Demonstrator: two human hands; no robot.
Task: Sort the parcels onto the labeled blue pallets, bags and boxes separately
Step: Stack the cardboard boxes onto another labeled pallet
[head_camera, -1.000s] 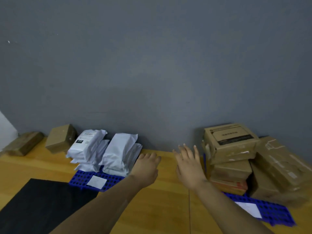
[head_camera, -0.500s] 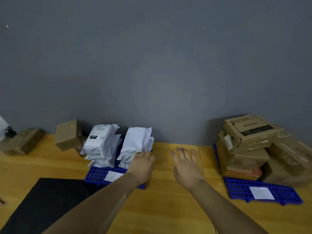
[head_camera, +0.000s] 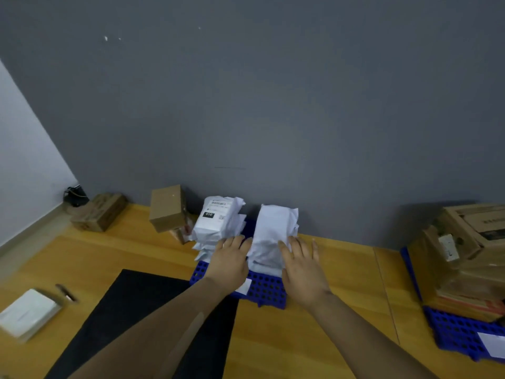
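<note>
Bags (head_camera: 269,236) on blue pallet (head_camera: 269,292), wooden floor (head_camera: 328,310), grey wall (head_camera: 273,119) behind.

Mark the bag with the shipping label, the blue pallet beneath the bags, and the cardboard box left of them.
bag with the shipping label (head_camera: 216,218): head view, on its printed top face.
blue pallet (head_camera: 269,289): head view, bare front grid.
cardboard box (head_camera: 166,204): head view, broad top face.
</note>
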